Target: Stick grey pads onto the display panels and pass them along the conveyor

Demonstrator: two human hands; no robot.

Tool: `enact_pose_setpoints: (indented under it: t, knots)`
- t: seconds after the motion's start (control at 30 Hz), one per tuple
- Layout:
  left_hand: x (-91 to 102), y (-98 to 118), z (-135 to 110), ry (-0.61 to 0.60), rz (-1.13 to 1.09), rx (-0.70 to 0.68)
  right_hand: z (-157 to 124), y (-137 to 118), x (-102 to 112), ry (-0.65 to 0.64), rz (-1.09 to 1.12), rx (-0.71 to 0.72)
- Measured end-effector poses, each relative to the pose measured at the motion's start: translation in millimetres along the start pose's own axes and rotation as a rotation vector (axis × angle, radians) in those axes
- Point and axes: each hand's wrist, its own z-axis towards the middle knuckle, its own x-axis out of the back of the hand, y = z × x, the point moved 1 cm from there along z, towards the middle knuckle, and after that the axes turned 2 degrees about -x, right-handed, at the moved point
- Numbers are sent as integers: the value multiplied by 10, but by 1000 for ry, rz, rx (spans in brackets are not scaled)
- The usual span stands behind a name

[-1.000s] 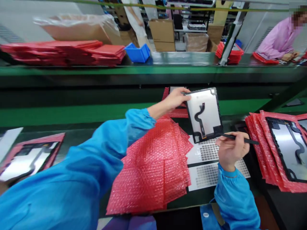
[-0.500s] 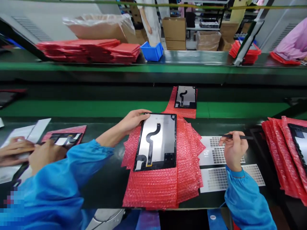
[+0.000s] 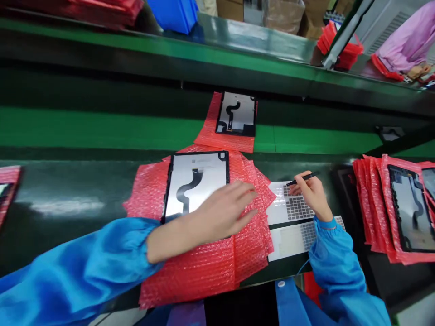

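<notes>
A tablet screen [image 3: 210, 166] lies back side up on a stack of red bubble-wrap bags [image 3: 190, 276], a black curved flex cable [image 3: 185, 188] on its silvery back. Over the screen's lower right part passes my left hand [image 3: 226, 210], open, its fingers stretched toward the right and holding nothing; it hides that part of the screen. My right hand [image 3: 314, 192] grips slim black tweezers [image 3: 307, 176], their tip over the upper white sheet of small dark square stickers [image 3: 299, 208]. Below it lies a second sticker sheet [image 3: 285, 242], partly covered by my right sleeve.
Beyond the stack, another screen [image 3: 238, 111] rests on a red bag on the green strip. At right, several bagged screens [image 3: 408, 203] lean together on a black tray. A blue bin [image 3: 175, 16] stands on the back shelf, and a person in a pink sleeve [image 3: 406, 38] works far right.
My left hand has let go of the screen's upper left edge and moved right across it. The screen now lies on the stack. My right hand has brought the tweezers toward the upper sheet; the view has tilted down.
</notes>
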Motion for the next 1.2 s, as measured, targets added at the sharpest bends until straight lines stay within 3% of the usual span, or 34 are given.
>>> enact_pose_setpoints:
  t: [0.13,0.3,0.47,0.97,1.07,1.2]
  knots:
    - [-477,149,249,-154,211,-131,98,183,43,14,-77,3]
    - [-688,31,295,-217,288,-124,124,248,76,3,-79,-45]
    - [-682,21,279,-256,259,-131,127,240,88,-6,-89,-72]
    - [-665,62,327,-227,258,-88,190,175,152,-28,-7,-154]
    - [-614,129,318,-144,240,-92,197,103,137,-22,56,-117]
    - [-270,343,154,29,230,-148,175,-105,-43,-49,63,-22]
